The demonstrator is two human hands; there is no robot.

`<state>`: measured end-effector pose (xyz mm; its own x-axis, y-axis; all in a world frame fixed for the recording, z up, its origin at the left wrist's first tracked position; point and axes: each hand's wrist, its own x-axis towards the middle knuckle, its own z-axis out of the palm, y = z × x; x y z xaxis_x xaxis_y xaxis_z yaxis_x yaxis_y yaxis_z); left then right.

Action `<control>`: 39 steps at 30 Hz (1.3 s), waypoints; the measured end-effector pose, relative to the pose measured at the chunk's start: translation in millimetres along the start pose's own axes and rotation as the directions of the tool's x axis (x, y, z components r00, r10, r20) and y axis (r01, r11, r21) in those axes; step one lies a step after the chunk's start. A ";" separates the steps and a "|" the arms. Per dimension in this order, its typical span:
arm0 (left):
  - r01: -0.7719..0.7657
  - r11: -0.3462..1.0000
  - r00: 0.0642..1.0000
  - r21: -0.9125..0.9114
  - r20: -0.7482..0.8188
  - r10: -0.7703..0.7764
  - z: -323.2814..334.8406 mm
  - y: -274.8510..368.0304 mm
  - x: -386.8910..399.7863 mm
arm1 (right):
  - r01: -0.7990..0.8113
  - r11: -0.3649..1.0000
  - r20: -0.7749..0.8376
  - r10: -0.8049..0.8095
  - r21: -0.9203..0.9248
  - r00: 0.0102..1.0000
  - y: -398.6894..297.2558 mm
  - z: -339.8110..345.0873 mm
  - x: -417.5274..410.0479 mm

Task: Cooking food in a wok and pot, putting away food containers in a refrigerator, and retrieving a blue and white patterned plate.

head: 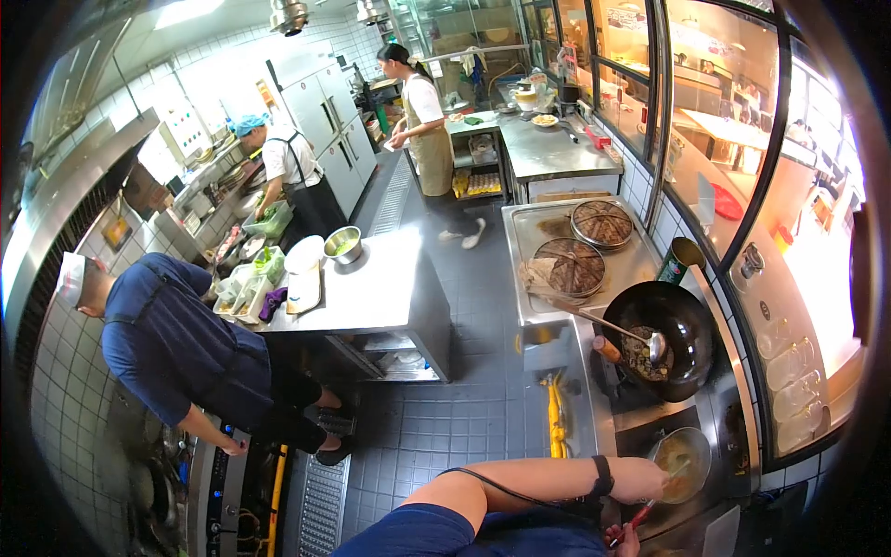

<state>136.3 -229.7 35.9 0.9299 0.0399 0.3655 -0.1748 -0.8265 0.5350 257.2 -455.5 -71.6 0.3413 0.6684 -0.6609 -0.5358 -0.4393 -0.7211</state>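
My left hand [639, 479] is closed at the rim of a round pan [703, 456], apparently around a pale utensil [681, 465] that dips into the food; the grip is partly hidden. Orange-brown liquid or sauce fills the pan's bottom. Low at the frame's bottom edge, my right hand [624, 540] grips a red handle [642, 516] leading to the pan's near side. Just beyond, a large black wok [686, 313] sits on the stove with chopped food in it. A metal ladle [656, 347] rests in the wok, and a wooden handle [607, 349] sticks out from its side.
Two round woven lids [602, 221] lie on a steel counter [511, 257] beyond the wok. A green can [679, 261] stands beside the glass partition [755, 160]. Behind me, a co-worker [181, 327] leans at another stove. Two more people [426, 132] stand farther off around a prep table [383, 278].
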 end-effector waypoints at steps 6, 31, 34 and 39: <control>-0.008 0.991 0.997 -0.132 0.078 0.019 -4.1 -1.1 -0.4 | 0.020 0.997 0.034 -0.018 -0.068 0.999 -7.7 1.8 -5.2; 0.095 0.968 0.979 -0.230 0.196 -0.049 13.7 -9.7 -7.5 | 0.022 0.979 -0.134 0.005 0.203 0.991 38.8 -18.4 22.1; 0.591 0.641 0.804 -0.490 0.417 -0.423 29.6 -29.6 -21.3 | 0.001 0.988 -0.195 0.030 0.156 0.980 30.6 9.7 18.4; 0.085 0.990 0.988 -0.111 0.140 -0.069 14.3 -47.0 -18.2 | 0.028 0.985 -0.281 0.021 0.168 0.959 33.7 25.3 22.9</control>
<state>132.3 -199.6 -6.8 0.9759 0.0183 0.2174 -0.1297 -0.7527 0.6454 227.4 -439.7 -105.8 0.5335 0.4630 -0.7078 -0.6484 -0.3133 -0.6938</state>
